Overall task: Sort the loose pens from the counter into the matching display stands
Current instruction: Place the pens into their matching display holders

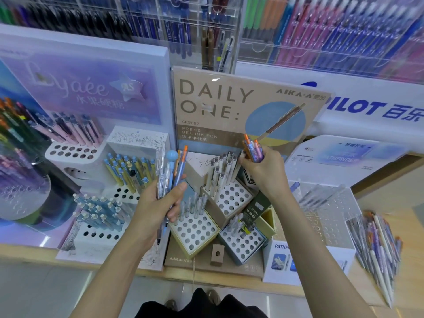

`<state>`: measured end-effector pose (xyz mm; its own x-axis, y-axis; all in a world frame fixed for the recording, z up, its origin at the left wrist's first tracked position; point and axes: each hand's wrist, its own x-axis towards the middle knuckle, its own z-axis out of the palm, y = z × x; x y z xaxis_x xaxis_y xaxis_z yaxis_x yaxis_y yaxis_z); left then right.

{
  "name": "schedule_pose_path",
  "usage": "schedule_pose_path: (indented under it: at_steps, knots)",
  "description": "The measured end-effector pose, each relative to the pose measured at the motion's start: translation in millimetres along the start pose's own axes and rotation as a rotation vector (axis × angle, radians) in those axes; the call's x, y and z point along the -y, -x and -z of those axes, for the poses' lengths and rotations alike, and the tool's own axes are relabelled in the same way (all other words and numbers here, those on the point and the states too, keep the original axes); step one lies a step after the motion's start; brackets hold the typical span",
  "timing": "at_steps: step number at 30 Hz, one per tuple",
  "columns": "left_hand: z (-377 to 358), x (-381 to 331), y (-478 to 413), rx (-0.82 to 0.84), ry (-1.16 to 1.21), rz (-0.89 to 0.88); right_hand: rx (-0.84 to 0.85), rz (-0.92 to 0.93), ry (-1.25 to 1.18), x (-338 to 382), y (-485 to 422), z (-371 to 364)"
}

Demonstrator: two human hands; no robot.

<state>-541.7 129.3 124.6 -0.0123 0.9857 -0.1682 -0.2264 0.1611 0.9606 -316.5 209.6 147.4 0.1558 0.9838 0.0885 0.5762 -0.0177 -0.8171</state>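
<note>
The Daily One stand is flanked by the Lyaée stand, left, and the Pathfinder stand, right; loose pens are laid rightmost.

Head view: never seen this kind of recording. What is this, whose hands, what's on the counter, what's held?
There is no machine here. One wide-angle camera worn on a person's head looks forward and down, so both arms come in from the bottom edge. The left hand grips a mixed bundle of pens. The right hand grips a smaller bunch of pens, close to the white pens standing in the DAILY ONE stand. That stand's trays are boards of holes, one pen per hole. A Lyaée stand sits to the left. More loose pens lie on the wooden counter at far right. The picture is blurred, so the finer print is unreadable.
</note>
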Motion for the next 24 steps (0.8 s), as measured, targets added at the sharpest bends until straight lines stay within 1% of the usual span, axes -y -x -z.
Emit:
schedule_pose_path:
  at_steps: [2, 3, 5, 6, 8, 10, 12, 14, 18, 20, 22, 24]
  knots:
    - [0.4, -2.4, 0.6, -0.008, 0.0, -0.009, 0.004, 0.003, -0.027, 3.2, 4.0, 6.7]
    - [0.6, -4.3, 0.7, -0.014, 0.002, -0.019, -0.007, 0.006, -0.098, 6.0, 7.2, 10.8]
    - [-0.1, -8.8, 0.8, -0.024, 0.003, -0.041, 0.0, -0.017, -0.407, 14.8, 16.3, 19.2]
    - [-1.3, -11.2, 1.0, -0.022, 0.004, -0.048, 0.046, -0.03, -0.609, 19.5, 21.4, 22.7]
    - [-5.5, -15.7, 1.6, -0.009, 0.015, -0.06, 0.223, -0.035, -0.954, 29.6, 31.5, 23.8]
    - [-12.0, -18.4, 3.9, 0.006, 0.025, -0.084, 0.393, -0.038, -1.131, 40.4, 40.9, 15.8]
    - [-20.6, -18.5, 9.3, 0.033, 0.033, -0.106, 0.455, -0.079, -1.245, 49.2, 48.1, 1.8]
    - [-28.5, -15.6, 15.8, 0.041, 0.054, -0.105, 0.425, -0.17, -1.321, 54.6, 52.6, -12.8]
    - [-33.3, -7.9, 28.1, -0.053, 0.059, -0.091, 0.349, -0.381, -1.325, 63.8, 54.9, -35.2]
    - [-30.4, -5.5, 33.7, -0.117, 0.056, -0.081, 0.369, -0.415, -1.263, 69.8, 55.9, -41.9]
    - [-24.6, -3.9, 40.1, -0.185, 0.055, -0.079, 0.427, -0.454, -1.211, 79.4, 60.6, -48.5]
    - [-17.1, -2.8, 46.8, -0.237, 0.067, -0.089, 0.484, -0.502, -1.218, 89.4, 68.3, -57.3]
